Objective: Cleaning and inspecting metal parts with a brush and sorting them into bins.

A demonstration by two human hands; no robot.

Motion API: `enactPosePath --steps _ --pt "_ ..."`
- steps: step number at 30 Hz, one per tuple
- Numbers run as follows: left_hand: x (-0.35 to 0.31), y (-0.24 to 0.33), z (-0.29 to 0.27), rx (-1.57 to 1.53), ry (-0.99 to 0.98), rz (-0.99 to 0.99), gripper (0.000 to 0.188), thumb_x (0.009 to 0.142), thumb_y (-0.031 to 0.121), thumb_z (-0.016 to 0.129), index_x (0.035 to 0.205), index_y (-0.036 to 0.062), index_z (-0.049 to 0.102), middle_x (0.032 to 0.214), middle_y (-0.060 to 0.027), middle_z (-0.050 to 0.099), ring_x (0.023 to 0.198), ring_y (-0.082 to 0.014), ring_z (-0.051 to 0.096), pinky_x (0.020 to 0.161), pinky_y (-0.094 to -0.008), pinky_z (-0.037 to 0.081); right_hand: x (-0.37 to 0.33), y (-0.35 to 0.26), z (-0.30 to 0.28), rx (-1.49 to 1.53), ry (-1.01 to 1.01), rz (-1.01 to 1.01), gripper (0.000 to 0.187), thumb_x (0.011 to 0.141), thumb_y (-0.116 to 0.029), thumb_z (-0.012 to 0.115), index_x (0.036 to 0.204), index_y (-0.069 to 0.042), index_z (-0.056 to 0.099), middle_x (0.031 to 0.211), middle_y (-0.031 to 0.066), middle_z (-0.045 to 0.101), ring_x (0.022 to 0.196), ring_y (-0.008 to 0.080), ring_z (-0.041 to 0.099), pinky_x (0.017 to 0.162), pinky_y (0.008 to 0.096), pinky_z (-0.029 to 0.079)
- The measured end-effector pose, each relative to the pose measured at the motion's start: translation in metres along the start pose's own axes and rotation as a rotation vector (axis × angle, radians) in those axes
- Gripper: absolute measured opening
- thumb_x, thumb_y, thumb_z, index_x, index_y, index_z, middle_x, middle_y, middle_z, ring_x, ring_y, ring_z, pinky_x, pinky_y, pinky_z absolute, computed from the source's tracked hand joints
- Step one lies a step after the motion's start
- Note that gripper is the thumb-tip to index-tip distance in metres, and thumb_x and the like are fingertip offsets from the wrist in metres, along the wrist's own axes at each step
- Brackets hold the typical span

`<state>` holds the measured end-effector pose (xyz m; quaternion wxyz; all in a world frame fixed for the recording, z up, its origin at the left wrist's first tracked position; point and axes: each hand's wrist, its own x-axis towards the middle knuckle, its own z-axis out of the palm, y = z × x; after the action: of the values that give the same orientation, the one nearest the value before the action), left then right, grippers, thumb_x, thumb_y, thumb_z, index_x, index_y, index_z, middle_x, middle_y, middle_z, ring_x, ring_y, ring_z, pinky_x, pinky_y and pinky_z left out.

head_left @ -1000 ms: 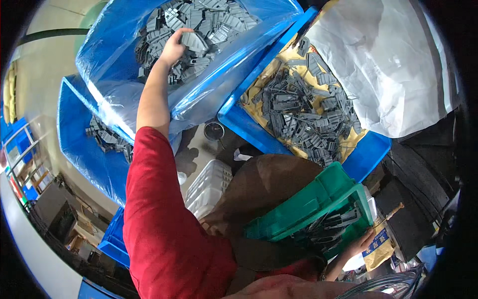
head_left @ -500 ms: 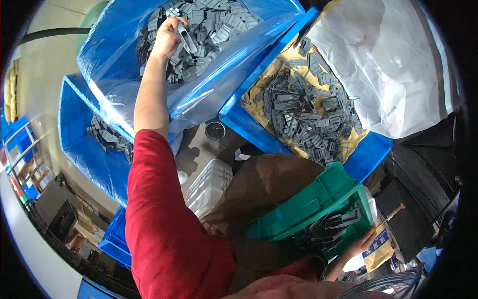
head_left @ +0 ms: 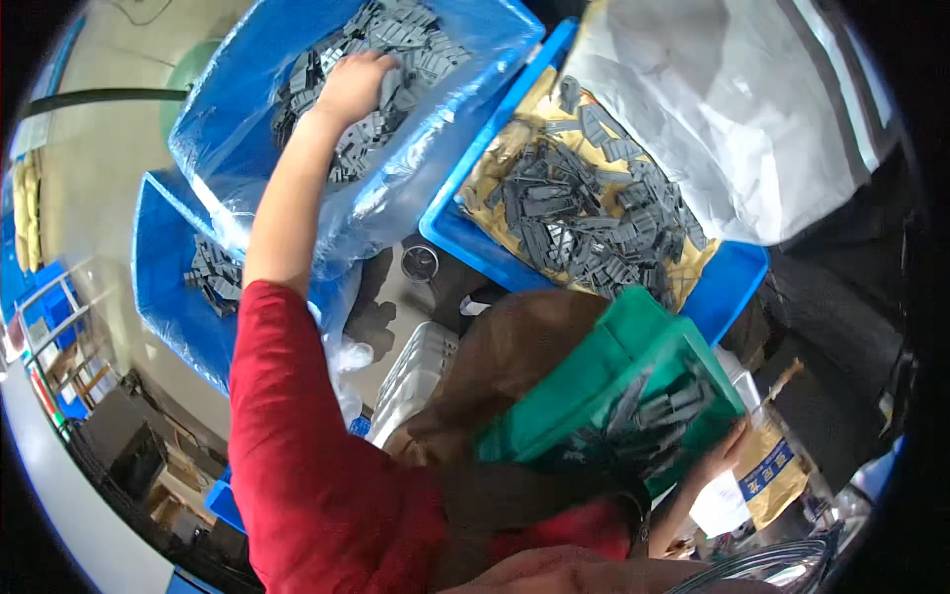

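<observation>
My left hand [head_left: 356, 87] reaches into a blue bin [head_left: 237, 99] lined with clear plastic film. It is over a heap of grey plastic parts [head_left: 421, 45], its fingers bent down toward them. The fingertips are hidden, and no part shows in the hand. My right hand [head_left: 724, 453] grips the right end of a green crate [head_left: 564, 401], which sits tilted over my lap. Inside the crate lie several longer dark grey plastic parts [head_left: 658, 411], partly blurred.
A blue tray [head_left: 475, 238] with brown paper and a pile of grey parts [head_left: 554, 198] stands to the right, beside a white sack [head_left: 712, 109]. Another lined blue bin [head_left: 163, 257] stands at left. A white plastic basket [head_left: 421, 371] is near the middle.
A grey part pinched in my left hand is no longer visible there, and the hand has come lower over the heap. The green crate has shifted slightly; the whole view has moved a little.
</observation>
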<state>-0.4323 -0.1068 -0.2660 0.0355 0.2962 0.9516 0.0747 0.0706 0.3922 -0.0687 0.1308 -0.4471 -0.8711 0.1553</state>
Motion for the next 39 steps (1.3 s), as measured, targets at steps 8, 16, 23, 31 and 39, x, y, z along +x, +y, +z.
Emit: enactPosePath --steps 8,16,23,31,39 --pt "-0.07 0.292 -0.223 -0.632 0.216 0.862 0.028 0.073 0.002 0.055 0.101 0.005 0.06 0.093 -0.0122 0.061 0.091 -0.0296 0.058 0.075 -0.0393 0.047 -0.006 -0.029 0.029 0.608 0.05 -0.008 0.03 0.093 -0.018 0.049 0.113 0.002 0.058 0.111 0.0141 0.061 0.103 0.0222 0.057 0.091 0.0314 0.041" --pt "-0.164 0.399 -0.174 -0.428 -0.042 0.74 0.034 0.074 0.017 0.066 0.103 0.0036 0.056 0.101 -0.0111 0.052 0.093 -0.0293 0.052 0.078 -0.0401 0.044 -0.025 -0.075 0.029 0.233 0.085 -0.304 0.021 0.091 -0.017 0.049 0.101 -0.002 0.06 0.087 0.0173 0.062 0.081 0.0306 0.061 0.072 0.0362 0.046" --pt "-0.198 0.439 -0.159 -0.232 -0.012 0.623 0.033 0.073 0.031 0.068 0.082 0.0004 0.058 0.093 -0.0123 0.053 0.086 -0.0313 0.053 0.073 -0.0399 0.047 -0.048 -0.063 0.019 0.398 0.095 -0.272 0.024 0.092 -0.02 0.047 0.099 -0.002 0.06 0.09 0.0168 0.061 0.084 0.0324 0.059 0.076 0.0357 0.045" --pt "-0.207 0.406 -0.178 -0.905 -0.201 0.158 0.023 0.08 0.018 0.067 0.077 0.003 0.05 0.067 0.0006 0.049 0.063 -0.007 0.045 0.055 -0.0234 0.035 -0.049 -0.029 0.009 0.327 0.404 -0.564 0.019 0.09 -0.016 0.05 0.096 -0.003 0.063 0.1 0.0125 0.059 0.095 0.0287 0.056 0.08 0.0333 0.043" --pt "-0.244 0.427 -0.184 -1.558 -0.012 -0.02 0.02 0.086 0.008 0.06 0.08 0.0077 0.041 0.079 0.0001 0.048 0.068 -0.0032 0.038 0.059 -0.0191 0.032 -0.136 -0.101 -0.051 1.086 -0.574 -0.226 0.022 0.09 -0.014 0.053 0.11 -0.005 0.052 0.076 -0.0025 0.054 0.056 0.0004 0.041 0.047 0.0156 0.03"
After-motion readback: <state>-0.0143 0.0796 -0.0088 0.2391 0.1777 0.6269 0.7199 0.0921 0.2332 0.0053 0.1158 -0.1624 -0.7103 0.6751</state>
